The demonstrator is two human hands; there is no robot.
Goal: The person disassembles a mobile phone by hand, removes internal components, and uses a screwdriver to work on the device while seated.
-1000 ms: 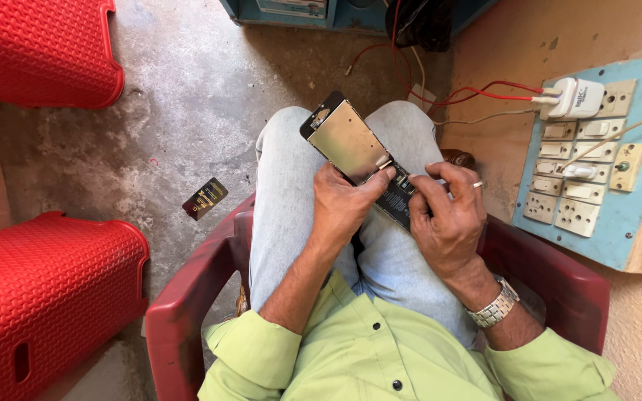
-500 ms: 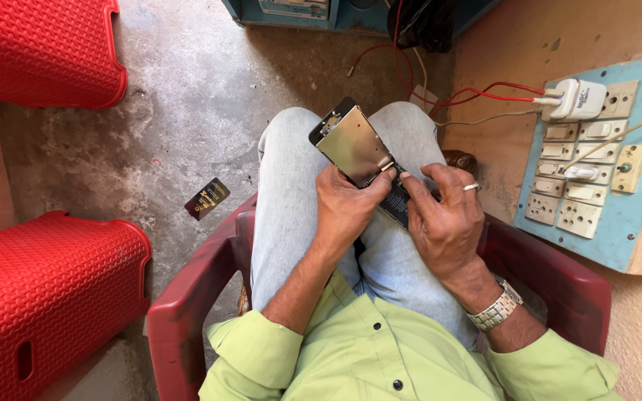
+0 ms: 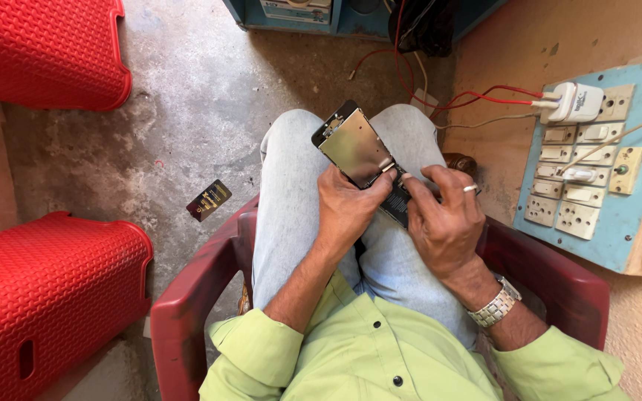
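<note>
I sit in a dark red plastic chair [image 3: 187, 327] with an opened phone over my lap. Its screen panel [image 3: 354, 147], metal back plate facing up, is lifted away from the dark phone body [image 3: 397, 202]. My left hand [image 3: 347, 204] grips the lower end of the screen panel and the body beneath it. My right hand [image 3: 443, 219], with a ring on one finger and a metal watch at the wrist, holds the phone body from the right, fingertips at the joint between the two parts.
A small dark card-like item [image 3: 209, 200] lies on the concrete floor left of my knee. Two red woven plastic stools [image 3: 46, 297] [image 3: 46, 52] stand at left. A blue switchboard [image 3: 596, 171] with a white plug and red wires is on the right wall.
The lifted screen panel has tilted slightly and my right fingers have shifted along the phone body toward the joint. Both hands remain on the phone.
</note>
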